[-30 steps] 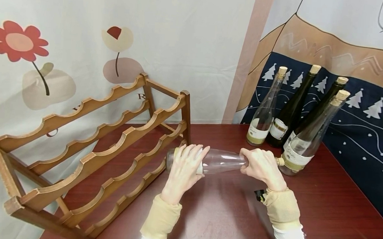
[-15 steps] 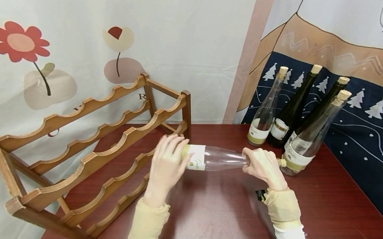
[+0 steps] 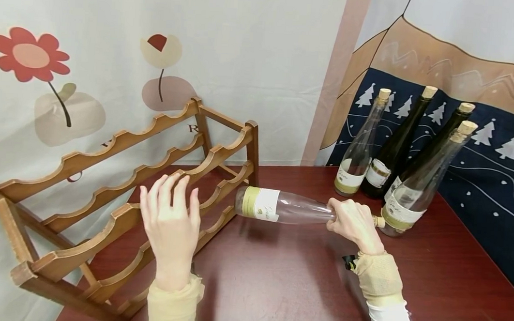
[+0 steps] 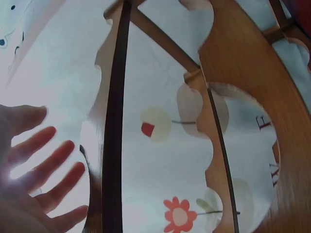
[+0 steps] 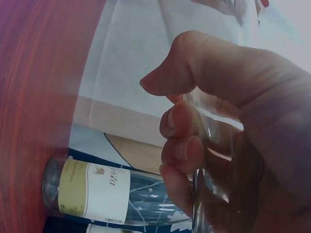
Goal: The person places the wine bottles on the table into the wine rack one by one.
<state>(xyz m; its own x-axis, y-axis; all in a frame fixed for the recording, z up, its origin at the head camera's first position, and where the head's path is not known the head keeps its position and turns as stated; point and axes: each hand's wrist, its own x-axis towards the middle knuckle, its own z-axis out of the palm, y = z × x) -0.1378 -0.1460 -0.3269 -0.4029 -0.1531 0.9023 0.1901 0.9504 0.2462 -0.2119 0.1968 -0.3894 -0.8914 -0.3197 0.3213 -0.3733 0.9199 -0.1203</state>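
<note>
My right hand [image 3: 356,224] grips the neck of a clear glass bottle [image 3: 300,209], which lies level with its labelled base pointing left. A cork [image 3: 379,221] shows beyond the hand. In the right wrist view, fingers [image 5: 182,150] curl round the clear neck. My left hand [image 3: 172,229] holds nothing; its fingers are spread in front of the wooden wine rack [image 3: 252,153]. The left wrist view has that hand [image 4: 39,179] beside the scalloped rails [image 4: 114,121]. The bottle's base is close to the rack's right end; whether they touch I cannot tell.
Corked bottles stand at the back right: a clear one [image 3: 349,177], a dark green one [image 3: 397,143], another dark one [image 3: 443,134] and a clear one [image 3: 404,212] in front. A small black object [image 3: 348,262] is by the right wrist. The tabletop [image 3: 272,282] is dark red.
My left hand has let go of the bottle's base and moved left to the rack, uncovering the label. The right hand keeps its grip on the neck; the base has risen slightly in view.
</note>
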